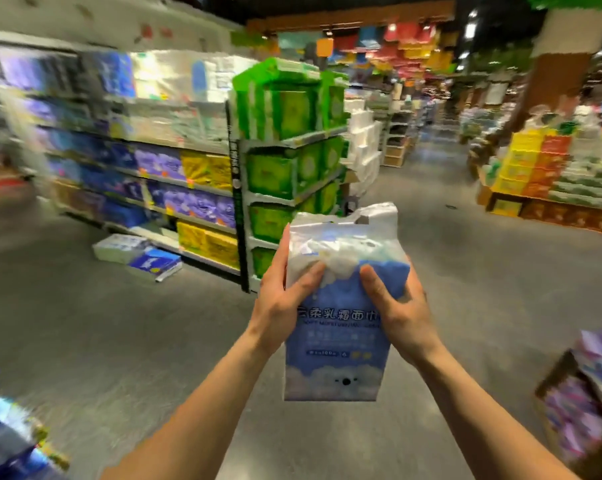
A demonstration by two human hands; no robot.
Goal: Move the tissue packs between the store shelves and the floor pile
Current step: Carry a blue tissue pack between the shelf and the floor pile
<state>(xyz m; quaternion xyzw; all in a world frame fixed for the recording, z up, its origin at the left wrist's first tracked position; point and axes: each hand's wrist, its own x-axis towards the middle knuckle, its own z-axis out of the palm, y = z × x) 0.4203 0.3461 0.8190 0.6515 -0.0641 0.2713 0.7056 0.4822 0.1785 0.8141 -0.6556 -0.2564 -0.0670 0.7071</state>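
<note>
Between both hands, out in front of me over the aisle floor (119, 341), I'm holding one blue-and-white tissue pack (334, 341) upright. Left hand (279, 299) is wrapping the pack's left edge, thumb pressing across the front. Right hand (400, 306) is clamping the right edge the same way. I'm gripping high, just under the loose handle flap (362, 216). The film looks soft, and I judge a one-sided hold would let it sag or twist. Pack is touching nothing but my hands.

Further out on the left, a white pack (119, 247) and a blue pack (156, 265) are lying flat on the floor at the bottom edge of the shelves (175, 181). I'm reading those as the floor pile. Beyond them, green packs (285, 112) are filling the end unit (303, 142). View is smearing, so I can't tell which shelf has a gap.
</note>
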